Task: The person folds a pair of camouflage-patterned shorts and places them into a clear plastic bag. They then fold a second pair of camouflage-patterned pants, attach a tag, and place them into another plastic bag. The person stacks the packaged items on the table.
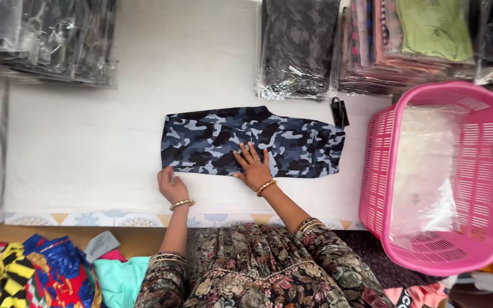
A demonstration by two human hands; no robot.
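Observation:
A folded garment point(292, 142) in blue, grey and black camouflage print lies flat on the white sheet point(87, 142), its long side running left to right. My right hand point(253, 166) rests flat on its lower middle, fingers spread. My left hand point(170, 185) sits at the garment's lower left corner, fingers curled at the fabric's edge. Both wrists carry gold bangles. A black tag point(339, 112) sticks out at the garment's upper right end.
A pink plastic basket point(486, 188) holding clear plastic bags stands at the right. Stacks of bagged clothes lie along the far edge: grey camouflage point(298, 45), mixed colours point(417, 40), dark ones point(47, 40). Bright fabrics point(47, 274) lie at lower left.

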